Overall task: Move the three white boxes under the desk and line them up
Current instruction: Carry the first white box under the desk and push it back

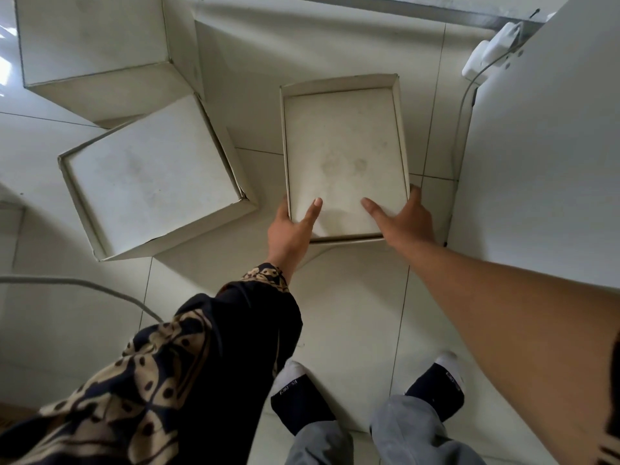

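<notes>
Three white cardboard boxes stand on the tiled floor. The narrow one (344, 146) is in the middle, upright, beside the white desk panel (543, 156) on the right. My left hand (292, 229) grips its near left corner with the thumb on top. My right hand (406, 219) grips its near right corner, thumb lying on the lid. A wider box (151, 176) sits turned at an angle to the left. The third box (97, 45) is at the far left, touching the wider one.
A white power adapter (493, 48) with its cable lies at the far right by the desk panel. A grey cable (84, 285) curves over the floor at the left. My two feet in dark socks (365, 394) stand on the tiles below the boxes.
</notes>
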